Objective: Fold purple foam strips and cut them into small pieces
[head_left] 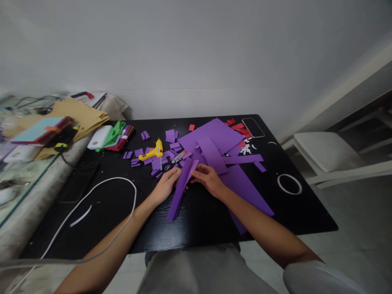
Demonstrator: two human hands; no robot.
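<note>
Over the table [306, 214], left fingers [175, 172] and right fingers [200, 174] clamped on purple strip [180, 192]; glue-gun markings [157, 152] illegible.

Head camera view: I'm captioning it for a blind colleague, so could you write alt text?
A person's left hand and right hand hold a long purple strip over a black table. Beyond and beside the hands lie large purple sheets, small purple pieces, red scraps, scissors and a yellow glue gun.

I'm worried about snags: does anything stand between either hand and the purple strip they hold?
Nothing visible does: the left hand and right hand both touch the purple strip directly. The scissors lie near its far end, not in between.
</note>
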